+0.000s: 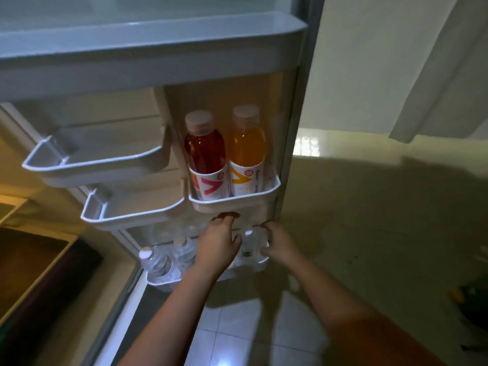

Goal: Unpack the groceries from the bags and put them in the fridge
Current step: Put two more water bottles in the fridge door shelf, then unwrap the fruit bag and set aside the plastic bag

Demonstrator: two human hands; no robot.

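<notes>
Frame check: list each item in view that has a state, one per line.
fridge door: open
red drink bottle: capped, upright in the middle door bin
orange drink bottle: capped, upright beside the red one
water bottles: capped, upright in the bottom door bin
clear bottle: upright in the bottom bin, between both hands
left hand: fingers curled beside that bottle
right hand: curled round it

Door bins (235, 200): smooth white plastic, semi-glossy. Red drink bottle (206, 154) and orange drink bottle (247, 149): clear glossy plastic with paper-like white labels. Water bottles (158, 265): clear plastic. Floor tiles (232, 326): glossy, reflective.
</notes>
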